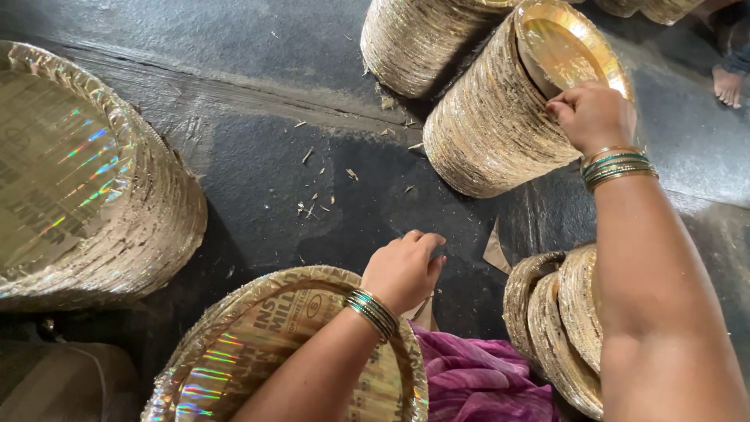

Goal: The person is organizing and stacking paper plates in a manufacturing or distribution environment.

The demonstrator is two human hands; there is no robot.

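My right hand [592,114] grips the rim of the top plate on a tall stack of gold foil paper plates [500,117] at the upper right. My left hand [404,268], bangles at the wrist, is curled at the far edge of a stack of gold holographic plates [258,344] in front of me; whether it pinches a plate edge is hidden. A smaller tilted stack of plates [558,320] lies beside my right forearm.
A big stack of holographic plates [86,180] stands at the left. Another gold stack [418,39] sits at the top centre, more at the top right. Paper scraps [312,205] litter the dark floor. Someone's bare foot [728,84] shows at the right edge. Purple cloth [476,375] covers my lap.
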